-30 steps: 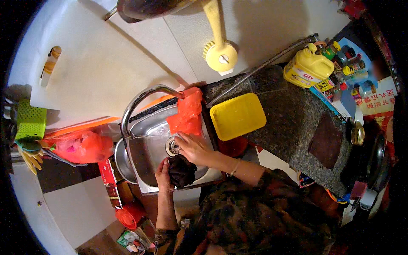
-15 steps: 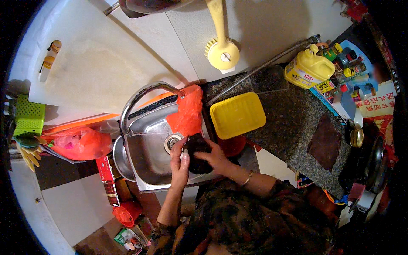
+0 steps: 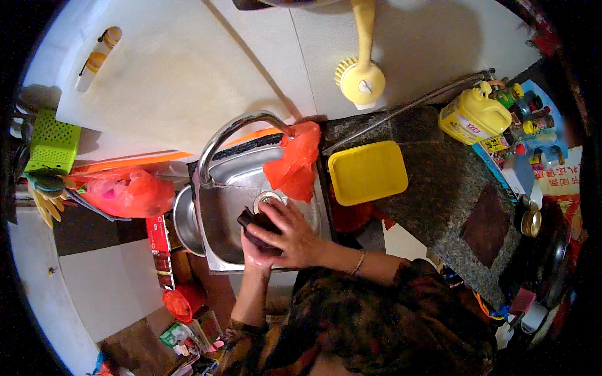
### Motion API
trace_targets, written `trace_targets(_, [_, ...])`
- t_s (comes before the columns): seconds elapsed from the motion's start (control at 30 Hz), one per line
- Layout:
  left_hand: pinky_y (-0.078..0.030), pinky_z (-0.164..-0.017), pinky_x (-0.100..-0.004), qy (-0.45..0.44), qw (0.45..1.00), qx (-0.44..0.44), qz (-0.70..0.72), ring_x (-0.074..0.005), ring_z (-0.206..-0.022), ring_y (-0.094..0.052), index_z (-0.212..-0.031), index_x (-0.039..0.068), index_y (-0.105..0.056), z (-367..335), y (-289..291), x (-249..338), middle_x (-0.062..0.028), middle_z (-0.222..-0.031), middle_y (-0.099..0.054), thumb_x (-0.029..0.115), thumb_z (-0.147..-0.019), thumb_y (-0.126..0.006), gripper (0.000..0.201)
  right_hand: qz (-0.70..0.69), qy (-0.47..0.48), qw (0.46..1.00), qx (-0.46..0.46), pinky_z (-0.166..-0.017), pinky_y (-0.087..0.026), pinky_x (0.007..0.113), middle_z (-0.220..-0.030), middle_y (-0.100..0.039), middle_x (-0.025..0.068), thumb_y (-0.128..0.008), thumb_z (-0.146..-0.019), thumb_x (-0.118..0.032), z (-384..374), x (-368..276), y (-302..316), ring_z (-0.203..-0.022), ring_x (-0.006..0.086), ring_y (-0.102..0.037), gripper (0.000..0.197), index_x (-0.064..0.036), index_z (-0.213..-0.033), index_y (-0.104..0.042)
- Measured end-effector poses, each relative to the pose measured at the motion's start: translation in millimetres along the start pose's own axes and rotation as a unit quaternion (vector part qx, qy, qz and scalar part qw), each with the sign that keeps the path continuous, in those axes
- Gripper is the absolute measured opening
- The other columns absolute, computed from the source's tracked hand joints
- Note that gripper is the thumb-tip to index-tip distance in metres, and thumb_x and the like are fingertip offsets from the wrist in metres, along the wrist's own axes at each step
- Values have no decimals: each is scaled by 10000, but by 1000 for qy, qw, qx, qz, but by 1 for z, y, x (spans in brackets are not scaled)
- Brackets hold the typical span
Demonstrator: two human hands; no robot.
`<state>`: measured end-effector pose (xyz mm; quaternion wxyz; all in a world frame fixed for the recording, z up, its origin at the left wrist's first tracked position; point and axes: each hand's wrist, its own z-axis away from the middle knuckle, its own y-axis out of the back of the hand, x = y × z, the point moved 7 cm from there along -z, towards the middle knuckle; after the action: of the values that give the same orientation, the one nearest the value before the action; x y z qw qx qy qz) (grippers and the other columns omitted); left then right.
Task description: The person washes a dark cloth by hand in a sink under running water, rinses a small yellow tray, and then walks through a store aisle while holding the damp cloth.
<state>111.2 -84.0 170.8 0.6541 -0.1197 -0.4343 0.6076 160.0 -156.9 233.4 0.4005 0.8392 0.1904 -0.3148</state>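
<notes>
Here's the dark, soft, cloth-like bundle (image 3: 255, 220), sandwiched between both palms above the near edge of the rectangular stainless-steel sink (image 3: 227, 233)! The bare left hand (image 3: 256, 254) cups its underside; the bare right hand (image 3: 293, 237) clasps its top.

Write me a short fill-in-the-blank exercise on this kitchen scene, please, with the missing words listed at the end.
The left hand and the right hand hold a dark cloth over the metal ____.
The bracelet is on the person's ____ wrist.
The shallow rectangular plastic tray is coloured ____.

Missing words: sink; right; yellow.
</notes>
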Motion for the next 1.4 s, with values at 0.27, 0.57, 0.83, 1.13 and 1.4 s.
trace_targets(0.27, [-403, -950, -447, 64, 978, -162, 110, -290, -1092, -514, -1153, 26, -525, 13, 16, 28, -113, -1164, -545, 587, -867, -450, 634, -108, 91, 988, 57, -797, -388, 454, -983, -557, 90, -732, -610, -320, -30, -14, -36, -943, 301, -512, 305, -92, -788, -637])
trace_targets(0.57, [-422, -890, -391, -92, 991, -79, 54, -209, -1038, -516, -1083, 101, -532, -48, 86, 32, -36, -1087, -540, 433, -903, -448, 387, -46, 58, 996, 54, -618, -402, 374, -710, -521, 30, -688, -683, -230, -60, 17, -72, -738, 224, -524, 192, -104, -626, -555])
trace_targets(0.83, [-409, -904, -355, -65, 965, -233, 97, -222, -1058, -498, -1081, 103, -518, -75, 96, 14, -54, -1104, -525, 386, -908, -424, 345, -71, -41, 994, -72, -762, -442, 440, -881, -574, 97, -671, -692, -250, -55, 49, -103, -896, 305, -550, 212, -87, -819, -621])
trace_targets(1.13, [-414, -965, -426, 82, 984, 35, -152, -270, -1094, -532, -1211, 106, -507, -56, 57, -2, -92, -1206, -544, 615, -878, -372, 623, -43, -197, 972, 121, -866, -430, 468, -1033, -569, 154, -725, -673, -271, 13, 67, -22, -1013, 351, -538, 459, -89, -1069, -582])
trace_targets(1.4, [-381, -978, -388, -437, 446, -137, -769, -327, -1158, -479, -1293, 10, -452, -33, -123, 3, -197, -1264, -497, 201, -880, -562, 468, -389, -437, 774, 241, -862, -457, 345, -1037, -606, 111, -654, -728, -143, 102, 143, 70, -959, 227, -578, 534, -3, -1217, -493])
